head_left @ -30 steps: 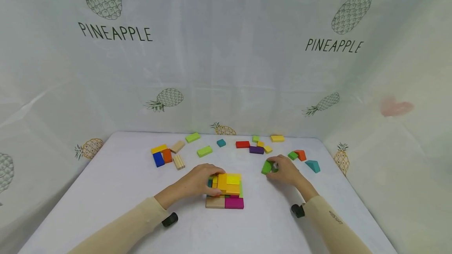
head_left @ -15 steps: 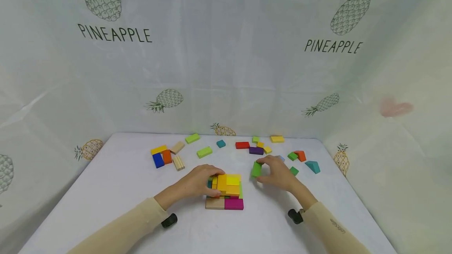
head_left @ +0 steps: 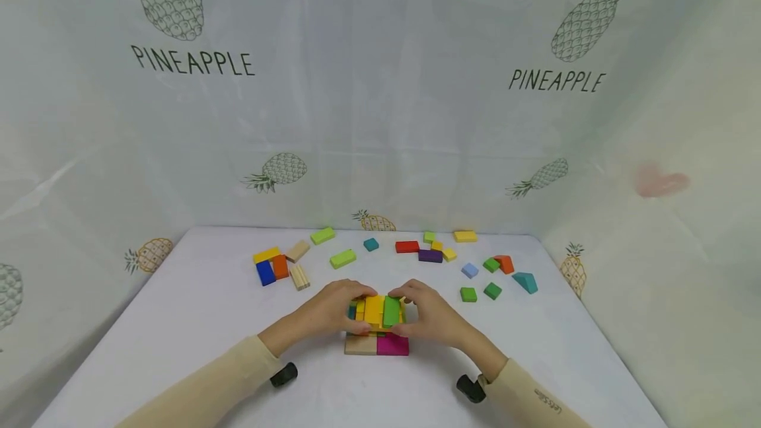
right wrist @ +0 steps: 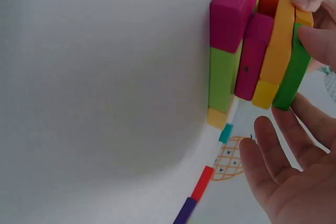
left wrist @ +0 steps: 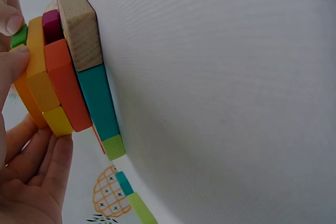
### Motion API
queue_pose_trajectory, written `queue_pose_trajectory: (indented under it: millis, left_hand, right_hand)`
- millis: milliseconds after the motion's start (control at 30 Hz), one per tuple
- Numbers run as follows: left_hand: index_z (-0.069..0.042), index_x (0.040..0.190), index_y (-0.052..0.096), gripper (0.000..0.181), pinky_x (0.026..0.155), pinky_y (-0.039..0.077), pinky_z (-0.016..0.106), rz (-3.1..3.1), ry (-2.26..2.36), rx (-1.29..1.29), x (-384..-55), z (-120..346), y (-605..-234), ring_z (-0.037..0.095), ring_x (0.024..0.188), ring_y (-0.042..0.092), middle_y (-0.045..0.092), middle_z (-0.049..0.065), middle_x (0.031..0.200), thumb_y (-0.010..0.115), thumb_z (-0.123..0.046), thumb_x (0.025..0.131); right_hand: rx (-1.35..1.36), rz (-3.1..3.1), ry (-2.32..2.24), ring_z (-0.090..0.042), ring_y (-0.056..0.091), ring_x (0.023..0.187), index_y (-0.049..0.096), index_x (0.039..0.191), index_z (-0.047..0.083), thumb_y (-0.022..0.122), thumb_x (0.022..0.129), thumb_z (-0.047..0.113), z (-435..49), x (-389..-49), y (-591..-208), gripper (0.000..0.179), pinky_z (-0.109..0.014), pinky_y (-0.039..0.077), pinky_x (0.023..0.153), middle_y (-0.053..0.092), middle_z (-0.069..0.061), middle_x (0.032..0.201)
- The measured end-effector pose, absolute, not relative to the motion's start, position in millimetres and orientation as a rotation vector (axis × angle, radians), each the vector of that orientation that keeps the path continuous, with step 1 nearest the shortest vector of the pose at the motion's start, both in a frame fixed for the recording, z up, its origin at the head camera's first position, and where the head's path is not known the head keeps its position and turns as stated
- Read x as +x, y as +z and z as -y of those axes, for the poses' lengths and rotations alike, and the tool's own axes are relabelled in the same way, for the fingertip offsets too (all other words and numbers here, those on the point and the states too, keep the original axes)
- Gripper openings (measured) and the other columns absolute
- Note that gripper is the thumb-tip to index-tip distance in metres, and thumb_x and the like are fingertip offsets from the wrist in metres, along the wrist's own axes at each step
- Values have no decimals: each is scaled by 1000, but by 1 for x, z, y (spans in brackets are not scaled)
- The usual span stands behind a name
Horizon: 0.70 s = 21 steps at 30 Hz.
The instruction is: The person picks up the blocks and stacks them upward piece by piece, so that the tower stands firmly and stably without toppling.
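Note:
A low stack of coloured blocks (head_left: 376,343) stands at the table's near centre, on a wood block (left wrist: 79,30) and a magenta block (right wrist: 233,11). My left hand (head_left: 351,307) grips the stack's left side, thumb on the near edge of the orange layer (left wrist: 39,72) and fingers (left wrist: 31,177) at the far end. My right hand (head_left: 411,312) holds a dark green block (head_left: 391,311) flat on top of the stack. In the right wrist view its thumb lies on the green block (right wrist: 291,72), and the other fingers (right wrist: 273,177) curve round the block's far end.
Loose blocks lie across the far half of the white table (head_left: 196,322): blue (head_left: 265,272), orange and wood at the left, light green (head_left: 343,257), red (head_left: 407,246), purple (head_left: 431,255), and two green squares (head_left: 468,294) and a teal wedge (head_left: 526,281) at the right. Pineapple-print curtains close in three sides.
My right hand has carried the green block left from among the loose blocks onto the top of the stack. The left hand has stayed on the stack.

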<state>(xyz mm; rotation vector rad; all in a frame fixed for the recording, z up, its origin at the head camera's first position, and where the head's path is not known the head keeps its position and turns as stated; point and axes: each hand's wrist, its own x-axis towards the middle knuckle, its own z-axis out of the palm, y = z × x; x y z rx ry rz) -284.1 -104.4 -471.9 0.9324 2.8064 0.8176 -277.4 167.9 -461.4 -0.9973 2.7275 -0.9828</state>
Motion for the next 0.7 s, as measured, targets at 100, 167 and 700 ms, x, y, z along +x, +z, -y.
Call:
queue_pose_trajectory:
  millis: [100, 167, 700]
  left_hand:
    - [-20, 143, 66, 64, 109, 54, 44, -2810, 818, 937, -284, 105, -473, 17, 123, 60, 68, -4, 138, 87, -44, 88]
    - [-20, 144, 65, 64, 109, 54, 44, -2810, 822, 932, -284, 105, -473, 17, 122, 60, 68, -4, 138, 87, -44, 89]
    - [-20, 143, 66, 63, 109, 54, 42, -2812, 815, 986, -284, 107, -473, 16, 123, 60, 68, -4, 138, 87, -44, 89]
  right_hand:
    - [-983, -2727, -986, -21, 63, 114, 68, 137, 14, 88, 89, 31, -163, -277, -465, 55, -45, 59, 100, 63, 2, 124]
    - [-971, -2722, -990, -20, 62, 114, 67, 138, 15, 87, 90, 32, -162, -277, -466, 55, -45, 59, 101, 63, 2, 124]
    - [-915, -2734, -985, -18, 62, 113, 65, 140, 18, 87, 89, 33, -157, -276, -470, 58, -41, 60, 98, 67, 2, 132]
